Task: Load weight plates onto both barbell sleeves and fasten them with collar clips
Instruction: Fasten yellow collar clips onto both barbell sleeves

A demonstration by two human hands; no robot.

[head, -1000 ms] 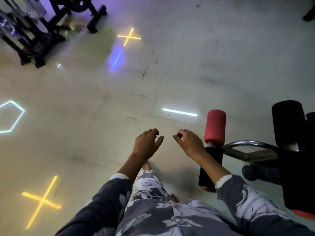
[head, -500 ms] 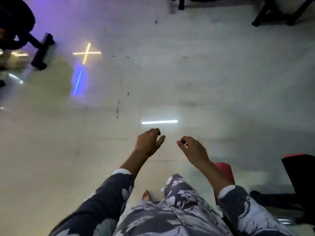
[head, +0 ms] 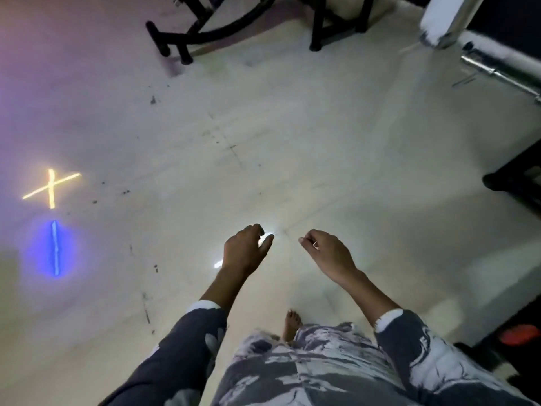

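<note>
Patterned trousers (head: 307,373): lowest in view, one bare foot (head: 291,323) on the floor (head: 322,142) just ahead.
Red pad (head: 516,335): lower right edge, blurred.
Left hand (head: 244,253): held out over the floor, grip loose, fingers curled apart from the thumb, holding nothing.
Right hand (head: 328,253): beside the left and not touching it, grip likewise loose and holding nothing.
Blue light line (head: 54,249) and yellow light cross (head: 51,187): on the floor, far left.
Black stand foot (head: 515,183): right edge.
Black machine frame (head: 205,33): top, left of centre.
Barbell (head: 503,73): chrome, top right corner, well apart from both hands, beyond and right of the right grip; no plates visible on the part shown.
</note>
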